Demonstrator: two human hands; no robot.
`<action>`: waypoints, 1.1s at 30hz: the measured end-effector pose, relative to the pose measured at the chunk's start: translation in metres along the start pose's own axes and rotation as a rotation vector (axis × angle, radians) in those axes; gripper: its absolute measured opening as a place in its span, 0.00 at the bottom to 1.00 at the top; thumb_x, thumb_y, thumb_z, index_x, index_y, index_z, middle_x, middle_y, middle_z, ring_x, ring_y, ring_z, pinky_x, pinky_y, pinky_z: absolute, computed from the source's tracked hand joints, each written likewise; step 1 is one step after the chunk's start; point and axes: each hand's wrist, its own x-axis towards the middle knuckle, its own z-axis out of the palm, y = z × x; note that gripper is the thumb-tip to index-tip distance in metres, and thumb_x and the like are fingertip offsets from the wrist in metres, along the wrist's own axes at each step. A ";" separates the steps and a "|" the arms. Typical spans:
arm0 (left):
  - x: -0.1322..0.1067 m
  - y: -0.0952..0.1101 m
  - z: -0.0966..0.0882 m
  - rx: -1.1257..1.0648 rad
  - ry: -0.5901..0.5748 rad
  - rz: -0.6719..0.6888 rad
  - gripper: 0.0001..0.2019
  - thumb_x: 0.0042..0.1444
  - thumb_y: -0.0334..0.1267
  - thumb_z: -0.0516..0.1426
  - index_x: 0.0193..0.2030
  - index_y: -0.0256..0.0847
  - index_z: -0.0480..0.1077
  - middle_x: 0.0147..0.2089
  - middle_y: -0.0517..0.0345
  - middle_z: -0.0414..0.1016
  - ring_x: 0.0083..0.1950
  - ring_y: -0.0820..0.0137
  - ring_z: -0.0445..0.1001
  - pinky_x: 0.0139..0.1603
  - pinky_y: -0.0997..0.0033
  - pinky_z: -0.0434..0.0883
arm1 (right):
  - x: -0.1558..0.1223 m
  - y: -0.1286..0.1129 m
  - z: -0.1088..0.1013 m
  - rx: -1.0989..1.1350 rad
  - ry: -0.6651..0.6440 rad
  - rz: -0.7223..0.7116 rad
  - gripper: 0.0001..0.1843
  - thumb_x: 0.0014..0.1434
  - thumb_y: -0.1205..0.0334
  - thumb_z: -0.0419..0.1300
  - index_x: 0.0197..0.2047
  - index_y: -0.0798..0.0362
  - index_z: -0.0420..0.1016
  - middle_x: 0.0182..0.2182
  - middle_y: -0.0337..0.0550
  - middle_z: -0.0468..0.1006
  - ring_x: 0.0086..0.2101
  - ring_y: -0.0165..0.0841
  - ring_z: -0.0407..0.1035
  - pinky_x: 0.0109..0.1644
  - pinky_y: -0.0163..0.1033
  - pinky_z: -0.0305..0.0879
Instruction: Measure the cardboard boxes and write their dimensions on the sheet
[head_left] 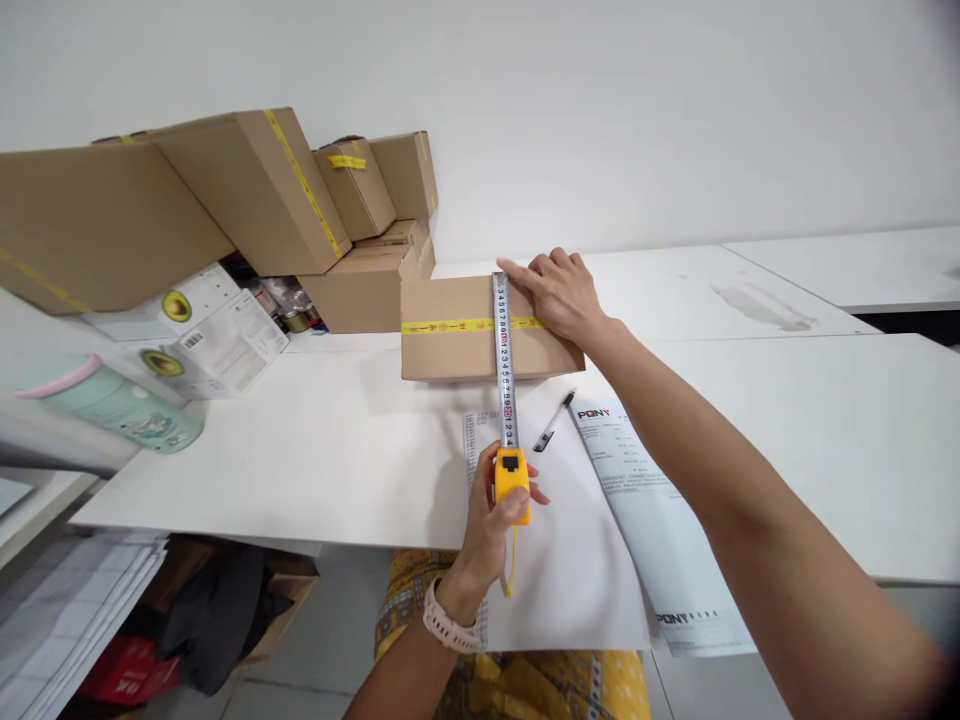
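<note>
My left hand [491,515] is closed around a yellow tape measure [513,505], thumb on its front. From its case the metal tape blade [504,350] runs out straight, away from me, over the top of a brown cardboard box [450,355] with a yellow tape strip across it. At the box's far right side, my right hand [562,295] rests bent over the edge. One finger of it stretches left to the blade's far end; its thumb is hidden. Below the box, a pen [555,420] lies on white paper [555,560].
Cardboard boxes [247,190] are stacked at the back left. Beside them stand a white avocado-print box [217,340] and a mint tumbler [120,405]. A printed PONY bag [645,500] overhangs the white table's [300,450] front edge. A wall [600,120] closes off the back.
</note>
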 end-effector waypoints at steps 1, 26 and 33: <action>-0.003 0.000 -0.001 -0.019 -0.024 0.012 0.27 0.55 0.52 0.64 0.59 0.48 0.65 0.46 0.56 0.74 0.36 0.67 0.78 0.42 0.62 0.72 | -0.001 -0.001 -0.001 -0.006 0.003 0.005 0.29 0.70 0.61 0.44 0.73 0.40 0.57 0.42 0.50 0.72 0.44 0.45 0.56 0.46 0.48 0.51; -0.072 0.008 -0.075 0.310 0.114 0.094 0.32 0.57 0.51 0.63 0.66 0.49 0.59 0.49 0.51 0.75 0.49 0.58 0.77 0.53 0.56 0.73 | -0.086 -0.062 0.014 0.062 0.024 0.000 0.28 0.69 0.38 0.45 0.55 0.50 0.71 0.48 0.53 0.74 0.45 0.45 0.62 0.49 0.48 0.55; -0.084 0.012 -0.071 0.311 0.055 -0.012 0.35 0.55 0.47 0.64 0.67 0.47 0.57 0.51 0.48 0.73 0.43 0.63 0.77 0.43 0.63 0.76 | -0.078 -0.062 -0.017 0.569 0.053 0.374 0.29 0.72 0.41 0.39 0.57 0.47 0.72 0.50 0.51 0.77 0.49 0.44 0.67 0.51 0.50 0.63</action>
